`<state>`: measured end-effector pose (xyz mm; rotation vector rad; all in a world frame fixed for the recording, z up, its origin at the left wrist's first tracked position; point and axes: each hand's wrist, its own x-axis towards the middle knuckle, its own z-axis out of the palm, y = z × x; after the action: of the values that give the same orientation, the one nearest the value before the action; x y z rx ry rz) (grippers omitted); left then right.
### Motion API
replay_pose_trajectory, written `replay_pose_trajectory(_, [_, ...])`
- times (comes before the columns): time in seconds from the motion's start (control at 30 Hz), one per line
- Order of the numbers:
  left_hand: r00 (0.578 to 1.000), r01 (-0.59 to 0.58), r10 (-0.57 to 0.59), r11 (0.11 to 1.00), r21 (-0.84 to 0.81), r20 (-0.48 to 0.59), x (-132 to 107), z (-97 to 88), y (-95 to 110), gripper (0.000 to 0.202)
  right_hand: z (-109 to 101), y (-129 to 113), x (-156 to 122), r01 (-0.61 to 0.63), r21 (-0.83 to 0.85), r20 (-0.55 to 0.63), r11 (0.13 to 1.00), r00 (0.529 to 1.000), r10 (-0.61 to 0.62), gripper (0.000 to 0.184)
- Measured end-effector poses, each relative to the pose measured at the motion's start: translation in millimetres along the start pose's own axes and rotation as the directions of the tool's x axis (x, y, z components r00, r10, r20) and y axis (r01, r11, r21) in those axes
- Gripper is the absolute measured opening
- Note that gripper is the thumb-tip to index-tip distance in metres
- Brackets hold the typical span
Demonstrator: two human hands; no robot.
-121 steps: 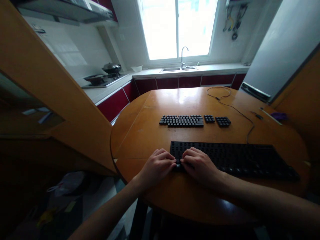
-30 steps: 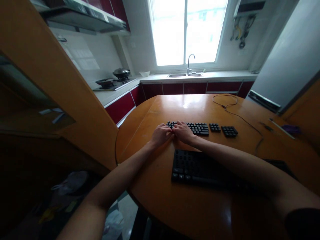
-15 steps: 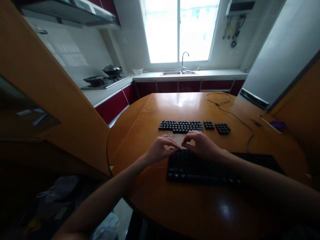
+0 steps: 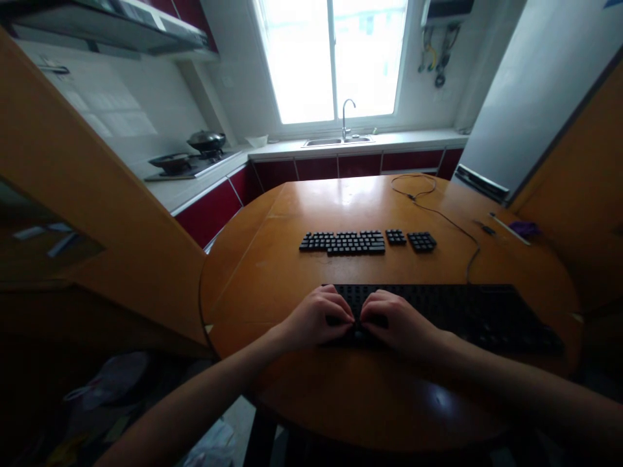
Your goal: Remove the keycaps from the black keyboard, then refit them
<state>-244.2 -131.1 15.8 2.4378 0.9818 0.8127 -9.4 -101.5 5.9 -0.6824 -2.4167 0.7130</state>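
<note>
A black keyboard [image 4: 457,305] lies across the near part of the table, and much of its upper area looks stripped of keycaps. Over its left end, my left hand [image 4: 326,316] is closed in a pinch at the front rows. Close beside it, my right hand [image 4: 396,319] pinches as well, the fingertips of both hands nearly meeting. Whatever sits between the fingers is hidden. Beyond the keyboard, loose black keycaps [image 4: 355,242] lie in neat rows, with a small group [image 4: 396,237] and another group [image 4: 422,242] to their right.
The round wooden table [image 4: 253,272] carries a cable [image 4: 445,219] running from the keyboard to the far side. A thin white stick [image 4: 511,229] and a purple item [image 4: 524,228] lie at the right. A bag [image 4: 114,379] is low at the left.
Both hands have come down from the keyboard's far edge to its front rows, staying close together. The view has shifted slightly; the rows of keycaps look unchanged.
</note>
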Motion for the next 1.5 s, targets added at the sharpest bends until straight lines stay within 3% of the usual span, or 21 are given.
replay_pose_trajectory(0.17, [0.998, -0.054, 0.056, 0.984, 0.170, -0.009, -3, 1.7, 6, 0.009, 6, -2, -2, 0.092, -0.121, -0.012, 0.988, 0.995, -0.094, 0.013])
replay_pose_trajectory(0.43, [0.992, -0.115, 0.094, 0.945, 0.306, 0.084, -5, -4.6, 15, 0.015, 7, -5, -6, 0.188, -0.205, -0.022, 0.961, 0.980, -0.197, 0.020])
replay_pose_trajectory(0.67, [0.986, -0.112, 0.066, 0.943, 0.313, 0.155, -6, -4.4, 21, 0.017, 3, -13, -8, 0.160, -0.286, 0.065, 0.945, 0.987, -0.147, 0.020])
replay_pose_trajectory(0.83, [0.988, -0.108, 0.083, 0.974, 0.200, 0.131, -5, -6.6, 18, 0.017, -3, -16, -9, 0.134, -0.242, 0.063, 0.961, 0.990, -0.123, 0.017])
replay_pose_trajectory(0.93, [0.996, -0.073, 0.066, 0.986, 0.149, 0.053, 8, -20.9, 2, 0.015, -14, -11, 6, 0.113, -0.186, 0.013, 0.976, 0.994, -0.112, 0.014])
replay_pose_trajectory(1.0, [0.994, 0.018, 0.004, 0.980, 0.199, -0.106, 24, -33.7, -20, 0.015, -23, -3, 25, 0.067, -0.210, -0.056, 0.975, 0.995, -0.080, 0.016])
replay_pose_trajectory(1.07, [0.958, 0.138, -0.053, 0.946, 0.292, -0.280, 41, -43.9, -49, 0.014, -29, 7, 50, -0.002, -0.294, -0.112, 0.956, 0.993, -0.032, 0.017])
replay_pose_trajectory(1.13, [0.927, 0.252, -0.112, 0.893, 0.373, -0.358, 56, -47.6, -79, 0.012, -30, 20, 77, -0.053, -0.387, -0.095, 0.920, 0.995, 0.017, 0.018])
replay_pose_trajectory(1.27, [0.922, 0.319, -0.156, 0.822, 0.471, -0.353, 66, -38.7, -118, 0.011, -19, 41, 120, -0.104, -0.558, -0.052, 0.823, 0.995, 0.090, 0.023])
replay_pose_trajectory(1.5, [0.948, 0.293, -0.154, 0.768, 0.570, -0.279, 56, -29.8, -126, 0.016, -2, 60, 146, -0.040, -0.606, 0.013, 0.794, 0.998, 0.060, 0.023])
